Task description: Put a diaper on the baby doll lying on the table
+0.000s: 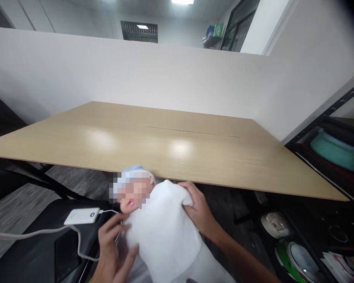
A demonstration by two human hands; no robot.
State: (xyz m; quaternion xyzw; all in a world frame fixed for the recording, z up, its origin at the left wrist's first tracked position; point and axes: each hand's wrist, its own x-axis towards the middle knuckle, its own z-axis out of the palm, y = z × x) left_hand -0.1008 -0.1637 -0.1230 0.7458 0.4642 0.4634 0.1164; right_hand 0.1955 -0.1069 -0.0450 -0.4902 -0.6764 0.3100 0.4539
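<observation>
The doll (162, 228), wrapped in white, lay between both hands below the surface's (165, 145) near edge, its head pointing away from the person. The left hand (113, 247) cupped its side with fingers spread. The right hand (199, 210) gripped the shoulder cloth with fingers curled.

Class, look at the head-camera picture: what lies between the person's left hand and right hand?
A white bundle with a blue cap fills that stretch. The left hand and the right hand both touch it, as the head view shows.
</observation>
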